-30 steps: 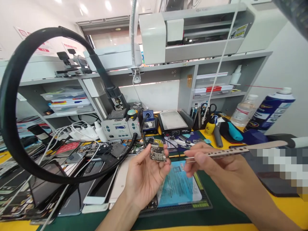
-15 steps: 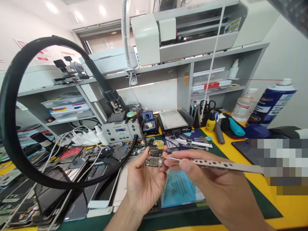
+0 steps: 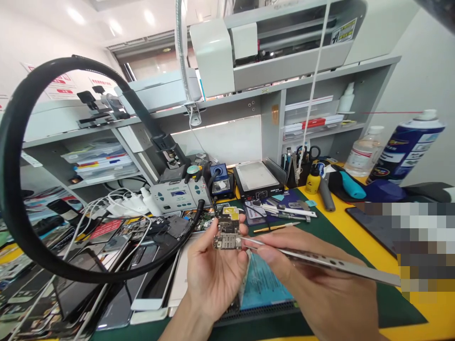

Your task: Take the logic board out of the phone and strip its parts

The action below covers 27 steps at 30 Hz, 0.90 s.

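Note:
Between the thumb and fingers of my left hand point(image 3: 216, 279) is a small phone circuit board point(image 3: 227, 229), dark with metal shields and a yellow patch at its top. My right hand point(image 3: 320, 274) grips a pair of metal tweezers point(image 3: 320, 258) with a row of holes along the arms. The tweezer tips lie at the board's lower right edge, by a small whitish spot. Whether the tips touch the board or pinch anything, I cannot tell. Below the hands a blue translucent sheet point(image 3: 265, 282) lies on the dark green mat point(image 3: 391, 303).
A thick black hose point(image 3: 10, 166) loops at the left from a rework station point(image 3: 179, 192). Several phones point(image 3: 152, 279) and loose parts cover the left side. At the back stands a heating plate point(image 3: 258, 177). To the right are a yellow bottle point(image 3: 313, 180) and a spray can point(image 3: 408, 147).
The tweezers have tilted, their rear end lower, with the tips still by the board's right edge. My right hand has shifted slightly down, uncovering a gold-coloured pen-like tool on the mat.

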### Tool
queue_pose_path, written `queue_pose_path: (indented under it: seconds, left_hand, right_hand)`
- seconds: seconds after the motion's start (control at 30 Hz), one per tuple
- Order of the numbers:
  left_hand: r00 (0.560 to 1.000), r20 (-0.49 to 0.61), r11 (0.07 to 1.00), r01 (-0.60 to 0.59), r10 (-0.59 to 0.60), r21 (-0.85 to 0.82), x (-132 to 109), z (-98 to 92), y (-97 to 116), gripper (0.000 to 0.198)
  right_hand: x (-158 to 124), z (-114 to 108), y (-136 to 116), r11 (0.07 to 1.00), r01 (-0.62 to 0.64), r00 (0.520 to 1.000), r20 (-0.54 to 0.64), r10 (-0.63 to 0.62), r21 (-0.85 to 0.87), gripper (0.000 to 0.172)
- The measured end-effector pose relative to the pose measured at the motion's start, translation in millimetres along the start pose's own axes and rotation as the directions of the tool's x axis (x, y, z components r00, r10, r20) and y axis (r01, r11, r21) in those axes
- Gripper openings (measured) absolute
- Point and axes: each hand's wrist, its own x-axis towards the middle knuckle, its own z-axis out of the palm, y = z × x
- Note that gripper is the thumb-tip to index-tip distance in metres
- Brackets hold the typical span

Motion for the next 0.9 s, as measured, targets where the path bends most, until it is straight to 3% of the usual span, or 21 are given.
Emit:
queue_pose_path:
  seconds: [0.9]
  left_hand:
    - [1.000,-0.023,1.000,-0.013,0.013,0.006,0.4,-1.6,-1.3,0.035]
  right_hand:
    - [-2.3,-2.4,4.6,0.997,0.071,0.997,0.041,-0.071,0.005,0.027]
